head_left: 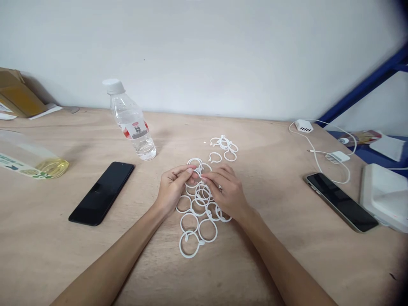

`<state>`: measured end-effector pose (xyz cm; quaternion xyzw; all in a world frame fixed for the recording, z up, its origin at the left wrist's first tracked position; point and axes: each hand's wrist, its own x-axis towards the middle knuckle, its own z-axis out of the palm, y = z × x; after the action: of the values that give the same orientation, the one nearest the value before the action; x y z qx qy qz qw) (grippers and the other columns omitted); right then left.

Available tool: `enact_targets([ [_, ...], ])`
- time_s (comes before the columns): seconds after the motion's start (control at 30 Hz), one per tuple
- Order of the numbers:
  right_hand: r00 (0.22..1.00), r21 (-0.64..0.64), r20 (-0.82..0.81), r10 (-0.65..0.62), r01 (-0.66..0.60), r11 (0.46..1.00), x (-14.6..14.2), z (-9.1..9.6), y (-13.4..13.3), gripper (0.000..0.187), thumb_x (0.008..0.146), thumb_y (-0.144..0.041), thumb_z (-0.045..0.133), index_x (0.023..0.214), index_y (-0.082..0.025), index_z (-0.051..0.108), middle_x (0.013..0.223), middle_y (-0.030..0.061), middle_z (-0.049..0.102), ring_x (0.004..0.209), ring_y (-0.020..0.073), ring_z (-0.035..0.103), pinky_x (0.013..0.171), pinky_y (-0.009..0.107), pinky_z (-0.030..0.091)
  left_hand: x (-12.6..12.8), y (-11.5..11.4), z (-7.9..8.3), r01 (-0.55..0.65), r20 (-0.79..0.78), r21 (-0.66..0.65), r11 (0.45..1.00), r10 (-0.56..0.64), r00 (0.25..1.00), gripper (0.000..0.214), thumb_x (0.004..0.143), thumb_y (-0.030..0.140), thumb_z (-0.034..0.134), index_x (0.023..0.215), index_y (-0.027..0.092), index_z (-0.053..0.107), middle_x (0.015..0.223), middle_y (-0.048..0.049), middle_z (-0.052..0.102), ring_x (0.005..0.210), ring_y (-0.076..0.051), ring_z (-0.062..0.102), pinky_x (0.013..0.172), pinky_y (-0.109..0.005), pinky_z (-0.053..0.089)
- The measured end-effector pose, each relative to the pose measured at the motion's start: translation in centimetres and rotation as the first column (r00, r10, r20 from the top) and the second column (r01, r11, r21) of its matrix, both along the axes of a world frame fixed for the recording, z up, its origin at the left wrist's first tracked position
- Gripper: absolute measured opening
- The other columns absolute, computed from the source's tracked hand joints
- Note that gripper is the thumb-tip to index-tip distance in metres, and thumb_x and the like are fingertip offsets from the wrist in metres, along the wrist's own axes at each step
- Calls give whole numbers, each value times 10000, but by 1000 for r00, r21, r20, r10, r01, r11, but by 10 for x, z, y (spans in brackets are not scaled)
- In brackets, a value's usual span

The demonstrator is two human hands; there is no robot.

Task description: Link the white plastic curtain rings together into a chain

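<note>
My left hand [172, 187] pinches a small white plastic ring [197, 172] between thumb and fingers. From the other side, the thumb and fingertips of my right hand [228, 191] close on the edge of the same ring. Beneath and in front of both hands lies a loose pile of similar white rings [208, 230], several overlapping and some with a small knob or loop on the rim. My fingers partly hide the held ring and those behind it. A smaller group of white rings [230, 156] lies farther back, at least one with a gap in its loop.
A water bottle [132, 121] stands behind a black phone [102, 193] on the left. An oil bottle [35, 157] lies at the left edge, near a cardboard box [19, 93]. To the right are another phone [342, 202], a charger [304, 126] and white cables.
</note>
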<state>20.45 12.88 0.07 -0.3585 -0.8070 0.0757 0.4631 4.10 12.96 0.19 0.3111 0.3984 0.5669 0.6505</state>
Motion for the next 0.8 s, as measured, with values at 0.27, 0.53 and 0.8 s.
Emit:
enact_targets([
  [0.27,994,-135,-97,-45,32,990,-3,4,-2,136,915,-191,518,848,-220,633,800,32,684,801,189,582,795,368,458,-1,-4,-2,2,-287,169,986,47,957,319,747,408,737,928,145,751,811,-58,728,745,-152,636,709,-254,501],
  [0.53,965,-347,-206,-163,84,934,4,4,-1,156,897,-256,526,842,-227,669,865,43,701,883,206,606,828,376,468,2,-6,5,167,-240,104,980,-138,961,449,608,336,847,996,145,729,921,-76,742,860,-211,675,771,-300,528],
  [0.8,947,-489,-301,-111,-54,871,2,5,-2,175,877,-316,590,926,-225,731,953,49,721,939,194,640,864,349,478,-1,-6,0,197,-231,149,969,-159,960,428,678,325,804,1049,138,701,938,-70,712,861,-188,654,766,-267,503],
])
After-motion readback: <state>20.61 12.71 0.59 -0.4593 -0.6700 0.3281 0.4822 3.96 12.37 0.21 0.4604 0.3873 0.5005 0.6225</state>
